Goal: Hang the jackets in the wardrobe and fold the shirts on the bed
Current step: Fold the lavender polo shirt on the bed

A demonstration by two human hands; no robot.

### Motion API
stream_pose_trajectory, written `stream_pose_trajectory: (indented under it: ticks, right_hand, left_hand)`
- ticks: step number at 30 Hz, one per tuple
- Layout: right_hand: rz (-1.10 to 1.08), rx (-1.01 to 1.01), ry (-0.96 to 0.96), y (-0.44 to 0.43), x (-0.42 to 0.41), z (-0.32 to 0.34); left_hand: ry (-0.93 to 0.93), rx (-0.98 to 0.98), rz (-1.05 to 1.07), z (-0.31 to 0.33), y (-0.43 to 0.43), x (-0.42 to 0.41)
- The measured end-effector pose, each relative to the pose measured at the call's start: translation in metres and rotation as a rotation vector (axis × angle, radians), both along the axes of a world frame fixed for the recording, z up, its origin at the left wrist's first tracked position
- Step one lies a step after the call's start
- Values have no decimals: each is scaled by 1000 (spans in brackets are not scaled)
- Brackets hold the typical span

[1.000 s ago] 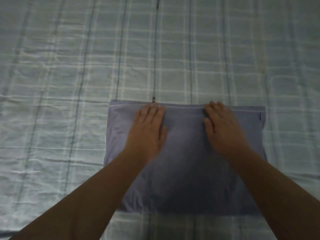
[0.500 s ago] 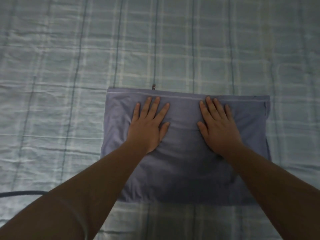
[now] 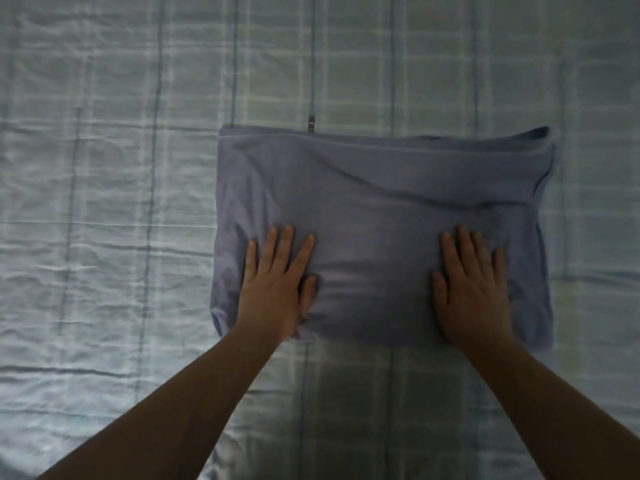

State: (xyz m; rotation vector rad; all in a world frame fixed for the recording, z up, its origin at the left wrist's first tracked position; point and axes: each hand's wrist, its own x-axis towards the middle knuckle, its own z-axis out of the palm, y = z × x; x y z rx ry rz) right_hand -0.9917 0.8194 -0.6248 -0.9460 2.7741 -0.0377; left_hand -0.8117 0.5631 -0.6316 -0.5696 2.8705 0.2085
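Shirt (image 3: 381, 220): folded to a blue-grey rectangle, flat on the checked bed cover (image 3: 104, 202), centre-right in the head view. Long axis runs left–right across the person; short axis runs away from them. A stitched hem edge is on the far side; collar not visible, so I cannot tell which end is the top. A slanting crease crosses the far half, and the far right corner sits slightly ruffled.

Left hand (image 3: 273, 285): palm down on the near half, close to the shirt's left edge. Fingers straight, slightly spread, gripping nothing.

Right hand (image 3: 474, 292): palm down on the near half toward the right edge, fingers likewise straight and a little apart.

Key relation: most of the cloth, crease included, lies beyond the fingertips, which point at the far hem. Neither hand is nearer. Judged step – pressing the fold flat.

A zip pull (image 3: 311, 126) in the cover touches the far hem.
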Motion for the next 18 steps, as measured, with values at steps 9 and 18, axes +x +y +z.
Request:
stream_pose_trajectory:
  ticks: [9, 18]
  right_hand:
    - [-98, -357, -22, 18, -12, 31]
    - [-239, -537, -29, 16, -76, 24]
  left_hand:
    - [285, 157, -52, 33, 18, -42]
    - [251, 217, -267, 30, 95, -201]
